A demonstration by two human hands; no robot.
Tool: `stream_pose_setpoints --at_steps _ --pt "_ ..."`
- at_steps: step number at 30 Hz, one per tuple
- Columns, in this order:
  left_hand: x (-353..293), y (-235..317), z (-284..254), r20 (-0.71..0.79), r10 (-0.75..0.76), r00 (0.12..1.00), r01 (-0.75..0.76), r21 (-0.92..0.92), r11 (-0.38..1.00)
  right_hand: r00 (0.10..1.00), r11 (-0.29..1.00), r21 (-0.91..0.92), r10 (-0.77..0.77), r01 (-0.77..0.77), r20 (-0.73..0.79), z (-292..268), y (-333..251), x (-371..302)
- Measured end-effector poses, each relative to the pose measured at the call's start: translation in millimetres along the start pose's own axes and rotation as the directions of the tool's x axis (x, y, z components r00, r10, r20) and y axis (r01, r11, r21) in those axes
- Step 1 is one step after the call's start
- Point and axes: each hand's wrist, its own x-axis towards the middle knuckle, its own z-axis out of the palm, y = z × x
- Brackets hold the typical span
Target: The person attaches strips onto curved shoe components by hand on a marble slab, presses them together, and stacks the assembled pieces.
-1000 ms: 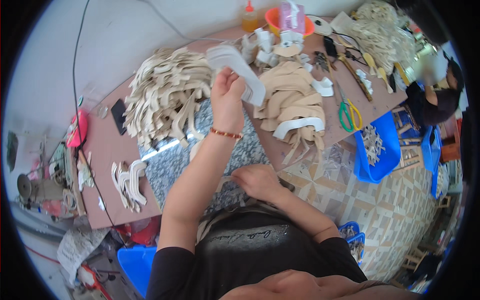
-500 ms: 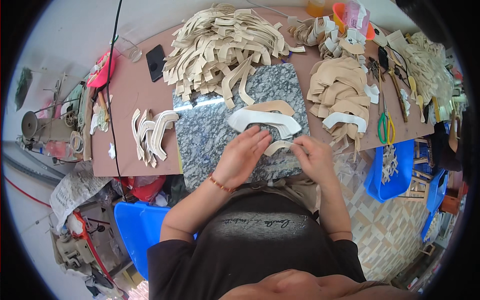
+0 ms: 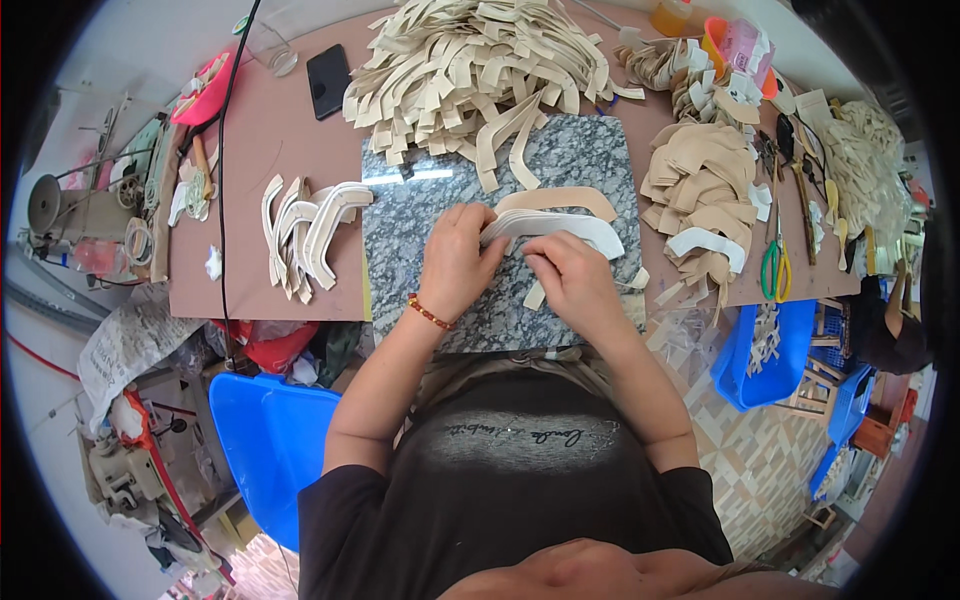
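Observation:
A stack of white curved pieces (image 3: 570,228) lies on the grey marbled slab in front of me, with a tan curved piece (image 3: 565,197) just behind it. My left hand (image 3: 458,262) is closed around the stack's left end, thumb on the near side. Beside it, my right hand (image 3: 575,285) is closed in a pinch at the stack's near edge; what its fingertips hold is hidden. A cream strip (image 3: 535,297) shows partly from under the right hand. Further back on the slab (image 3: 400,230) lie two long cream curved strips (image 3: 508,140).
A large heap of cream strips (image 3: 470,75) fills the back. Curved strips (image 3: 310,235) lie left, stacked tan pieces (image 3: 700,185) right. Scissors (image 3: 775,265) lie beyond them. A phone (image 3: 328,83) is back left. Blue bins (image 3: 270,440) stand below both table sides; a black cable (image 3: 226,200) hangs at left.
My left hand has gone from open beside the white stack to gripping its left end. My right hand has moved left and away to the stack's near edge, off the cream strip's right end.

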Motion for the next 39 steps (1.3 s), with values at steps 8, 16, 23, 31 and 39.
stream_pose_setpoints --at_steps 8,16,23,31,39 --pt "-25.0 -4.5 12.9 0.256 -0.293 0.921 0.376 -0.78 0.501 0.99 0.997 0.024 0.072 -0.069 -0.122 20.4 -3.6 1.0" --pt "-34.9 6.3 8.9 0.212 -0.247 0.946 0.325 -0.572 0.753 1.0 0.959 -0.283 -0.026 0.027 0.005 30.8 -0.9 3.7" --pt "-29.1 5.2 16.7 0.196 -0.33 0.924 0.339 -0.82 0.462 0.995 0.988 -0.156 -0.018 0.002 -0.097 35.7 1.4 1.5" --pt "20.0 -19.8 -8.8 0.303 -0.244 0.921 0.385 -0.622 0.682 0.908 -0.219 0.947 0.397 0.234 -0.133 -80.4 27.4 -26.8" --pt "59.2 -12.7 -20.2 0.383 -0.124 0.915 0.246 -0.286 0.926 0.961 0.879 0.407 0.171 -0.248 0.216 -203.3 48.2 -190.7"
